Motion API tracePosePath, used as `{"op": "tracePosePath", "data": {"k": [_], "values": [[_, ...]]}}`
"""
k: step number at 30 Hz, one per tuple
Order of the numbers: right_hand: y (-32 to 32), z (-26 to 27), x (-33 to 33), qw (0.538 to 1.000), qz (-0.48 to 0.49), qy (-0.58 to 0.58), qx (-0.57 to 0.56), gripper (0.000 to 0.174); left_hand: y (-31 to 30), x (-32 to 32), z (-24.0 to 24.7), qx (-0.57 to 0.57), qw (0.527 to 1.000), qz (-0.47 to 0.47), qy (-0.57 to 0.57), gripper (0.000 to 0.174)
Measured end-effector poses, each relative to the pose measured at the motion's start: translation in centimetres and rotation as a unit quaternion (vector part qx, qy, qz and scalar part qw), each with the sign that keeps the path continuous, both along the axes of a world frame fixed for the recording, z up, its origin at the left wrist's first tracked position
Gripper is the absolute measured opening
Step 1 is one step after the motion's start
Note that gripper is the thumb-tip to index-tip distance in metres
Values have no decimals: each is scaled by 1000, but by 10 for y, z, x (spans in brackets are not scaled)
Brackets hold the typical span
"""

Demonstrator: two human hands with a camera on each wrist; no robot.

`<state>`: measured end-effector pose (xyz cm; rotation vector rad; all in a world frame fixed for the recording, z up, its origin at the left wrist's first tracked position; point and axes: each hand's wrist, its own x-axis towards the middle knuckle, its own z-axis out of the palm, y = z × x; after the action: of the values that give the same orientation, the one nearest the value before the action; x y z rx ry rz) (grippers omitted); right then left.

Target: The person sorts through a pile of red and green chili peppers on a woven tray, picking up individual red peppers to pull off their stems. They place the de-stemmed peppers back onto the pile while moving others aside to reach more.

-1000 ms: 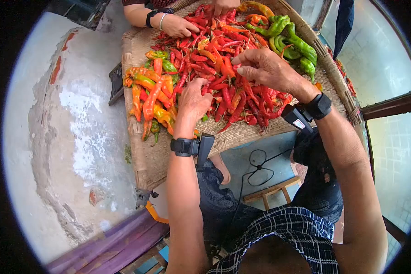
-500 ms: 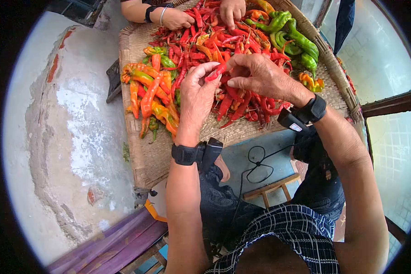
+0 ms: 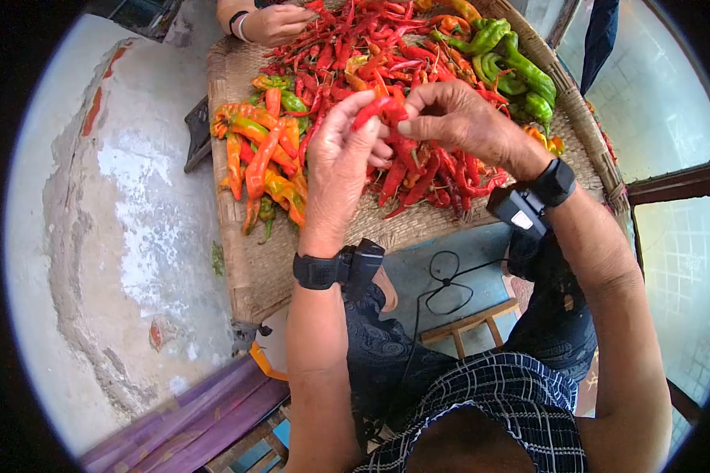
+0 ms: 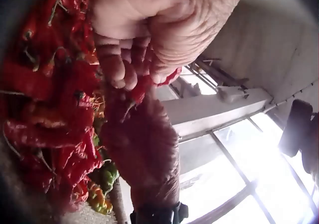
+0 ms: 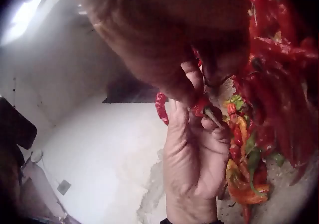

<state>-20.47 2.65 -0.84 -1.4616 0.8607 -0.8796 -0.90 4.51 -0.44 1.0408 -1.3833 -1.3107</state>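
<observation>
My left hand (image 3: 339, 154) pinches a curved red chili pepper (image 3: 380, 109) between thumb and fingers, above the heap. From the other side my right hand (image 3: 469, 122) has its thumb and fingertips curled on the same pepper. In the right wrist view the pepper's green stem (image 5: 213, 116) points out beside the left fingers, and the right hand's fingertips are partly hidden. Below both hands lies a heap of red chili peppers (image 3: 442, 169) on a woven tray (image 3: 248, 272).
Orange and yellow peppers (image 3: 264, 162) lie at the tray's left, green peppers (image 3: 525, 71) at its right. Across the tray another person's hand (image 3: 276, 24) is at the heap's edge. A windowed frame (image 3: 678, 181) stands at right, a wall (image 3: 134, 221) at left.
Both hands were at the heap, then came together with a red chili pepper lifted in the left. The pepper has since turned between them. One of the other person's hands has left view.
</observation>
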Motion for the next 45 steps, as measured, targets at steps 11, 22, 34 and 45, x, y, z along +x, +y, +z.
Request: {"op": "tracePosePath", "data": {"k": [11, 22, 34, 45], "values": [[-33, -1, -31, 985, -150, -73, -49, 22, -9, 13, -32, -243, 833, 2, -497, 48], [-17, -35, 2, 849, -134, 340, -383, 33, -6, 6, -2, -180, 909, 53, -374, 20], [-8, 29, -39, 989, -119, 58, -70, 17, -10, 25, 6, -13, 991, 130, 26, 27], [-41, -15, -5, 806, -228, 223, -499, 32, -5, 7, 3, 10, 999, 44, 10, 32]]}}
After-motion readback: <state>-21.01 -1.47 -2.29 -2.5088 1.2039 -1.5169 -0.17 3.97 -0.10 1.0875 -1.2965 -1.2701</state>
